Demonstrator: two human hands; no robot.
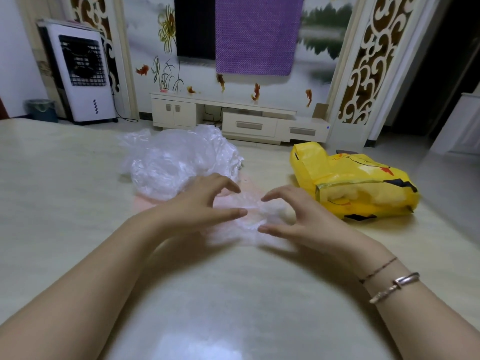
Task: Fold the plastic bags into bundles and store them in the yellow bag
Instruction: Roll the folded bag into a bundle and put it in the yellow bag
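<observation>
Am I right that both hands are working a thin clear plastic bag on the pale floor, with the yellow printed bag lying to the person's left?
Not quite: the yellow printed bag lies to the person's right, beyond the right hand. The rest stands: the head view shows the left hand and the right hand over the thin clear plastic bag on the pale floor.

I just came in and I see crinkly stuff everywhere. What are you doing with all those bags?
A person is folding plastic bags on the table. Both hands, the left hand and the right hand, are working on a thin clear bag lying between them. A heap of clear bags waits behind the left hand. The yellow bag lies on its side to the right, apart from the hands.
</observation>
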